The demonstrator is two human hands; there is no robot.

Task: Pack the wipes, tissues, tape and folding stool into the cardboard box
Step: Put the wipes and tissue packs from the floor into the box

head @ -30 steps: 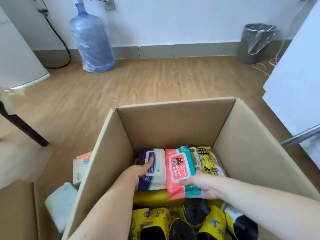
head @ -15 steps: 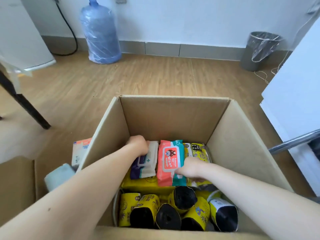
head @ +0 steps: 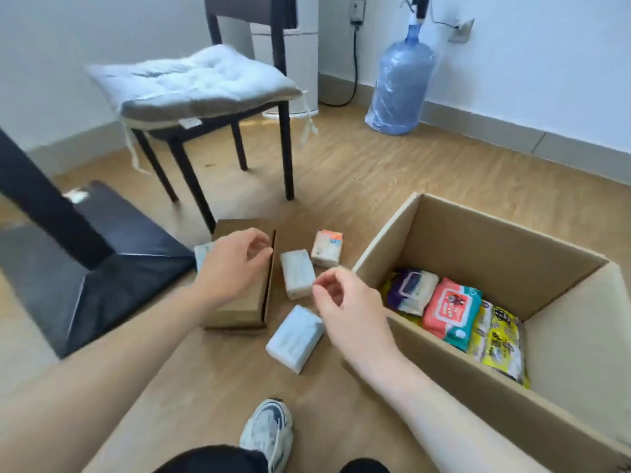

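Three soft white tissue packs (head: pixel 296 278) lie on the floor left of the open cardboard box (head: pixel 457 373), which holds purple, coral and yellow wipes packs (head: pixel 450 312). Left hand (head: pixel 232 268) and right hand (head: pixel 348 312) hover above, fingers loosely curled, empty.

- Both hands hover empty over the floor, fingers loosely curled: left hand (head: pixel 235 268) above a small brown carton (head: pixel 239 302), right hand (head: pixel 345 302) just left of the cardboard box (head: pixel 485 233).
- Three tissue packs (head: pixel 296 278) lie between the carton and the box.
- Inside the box: purple wipes (head: pixel 411 290), red wipes (head: pixel 449 310), yellow packs (head: pixel 502 339).
- Far left, a cushioned chair (head: pixel 191 83); far right, a water bottle (head: pixel 399 83).
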